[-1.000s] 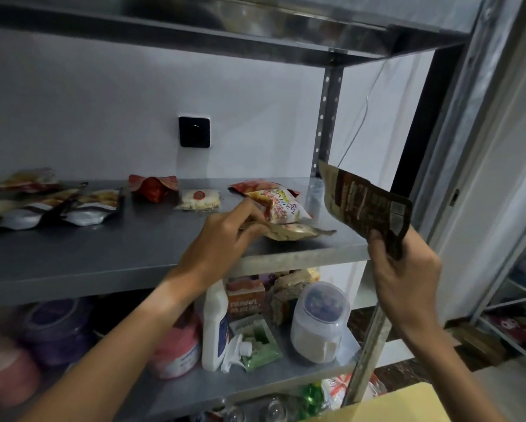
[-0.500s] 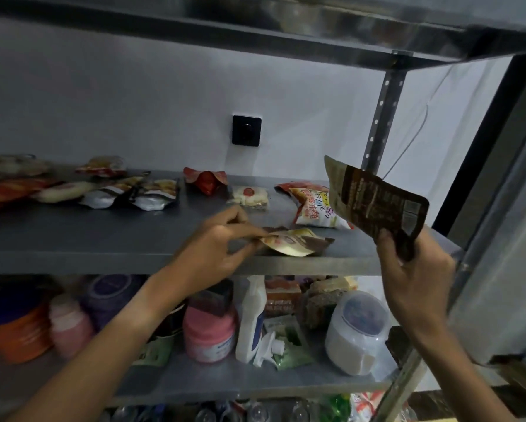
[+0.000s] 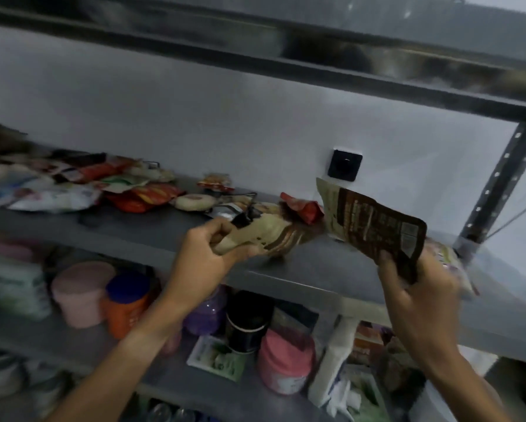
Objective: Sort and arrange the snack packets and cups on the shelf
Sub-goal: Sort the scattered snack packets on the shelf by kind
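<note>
My left hand (image 3: 208, 254) grips a beige and brown snack packet (image 3: 271, 237) just above the grey middle shelf (image 3: 313, 263). Held upright near the shelf's front edge, a brown packet with a printed label (image 3: 374, 229) is gripped at its lower corner by my right hand (image 3: 414, 287). A heap of mixed snack packets (image 3: 73, 187) lies at the shelf's back left. A red packet (image 3: 306, 210) and a round pale packet (image 3: 194, 202) lie behind my left hand. The view is blurred.
The lower shelf (image 3: 170, 379) is crowded with jars: a pink tub (image 3: 82, 293), an orange jar with a blue lid (image 3: 126, 303), a black jar (image 3: 248, 321), a pink jar (image 3: 284, 360) and a white bottle (image 3: 330, 363). A perforated upright post (image 3: 499, 184) stands at right. A black wall socket (image 3: 345, 164) sits behind.
My left hand has lifted the beige packet and carried it left along the shelf. The view has swung left, showing the packet heap. The right hand still holds the brown packet.
</note>
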